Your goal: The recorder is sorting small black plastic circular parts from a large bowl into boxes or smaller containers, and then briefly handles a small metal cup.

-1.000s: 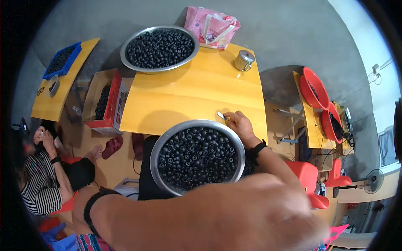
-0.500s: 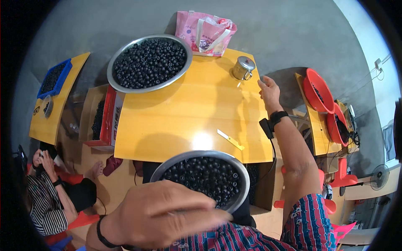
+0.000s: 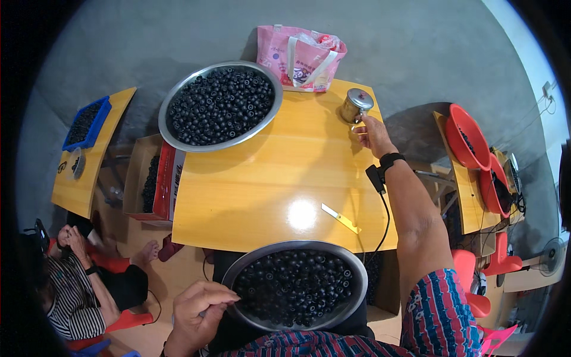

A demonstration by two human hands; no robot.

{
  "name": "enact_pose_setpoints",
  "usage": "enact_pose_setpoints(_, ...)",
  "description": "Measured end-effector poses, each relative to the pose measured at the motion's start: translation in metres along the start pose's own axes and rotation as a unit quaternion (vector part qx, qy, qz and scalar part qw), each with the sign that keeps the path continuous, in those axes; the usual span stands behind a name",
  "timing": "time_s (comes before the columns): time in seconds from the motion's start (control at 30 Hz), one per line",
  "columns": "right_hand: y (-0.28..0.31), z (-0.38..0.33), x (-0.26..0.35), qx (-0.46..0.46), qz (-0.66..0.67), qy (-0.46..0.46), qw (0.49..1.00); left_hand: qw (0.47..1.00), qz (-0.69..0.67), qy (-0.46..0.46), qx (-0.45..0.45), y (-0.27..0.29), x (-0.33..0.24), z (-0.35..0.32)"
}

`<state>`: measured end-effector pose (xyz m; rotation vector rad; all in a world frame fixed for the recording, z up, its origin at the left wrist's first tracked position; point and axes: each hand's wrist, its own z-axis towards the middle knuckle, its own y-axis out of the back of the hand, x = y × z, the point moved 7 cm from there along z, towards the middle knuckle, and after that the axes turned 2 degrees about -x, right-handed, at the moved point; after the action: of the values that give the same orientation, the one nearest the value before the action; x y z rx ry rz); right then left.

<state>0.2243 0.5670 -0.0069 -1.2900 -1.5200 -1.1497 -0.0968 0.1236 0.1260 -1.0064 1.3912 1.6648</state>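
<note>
Steel mug [image 3: 355, 105]: right hand [image 3: 373, 132] now gripping handle, previously just short.

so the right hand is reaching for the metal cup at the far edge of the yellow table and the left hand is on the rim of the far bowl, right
Not quite. In the head view the left hand rests on the rim of the near bowl, not the far bowl. The right hand is indeed at the metal cup on the yellow table.
</note>
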Motion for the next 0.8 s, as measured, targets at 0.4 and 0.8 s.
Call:
enact_pose_setpoints(0.4, 0.0, -0.027, -0.017, -0.043, 0.044, 0.053, 0.997, 0.999, -0.01, 0.039, -0.007, -0.003, 0.013, -0.002)
enact_pose_setpoints(0.8, 0.064, -0.237, 0.044, -0.078, 0.014, 0.171, 0.982, 0.998, -0.001, -0.066, 0.025, -0.005, -0.031, -0.03)
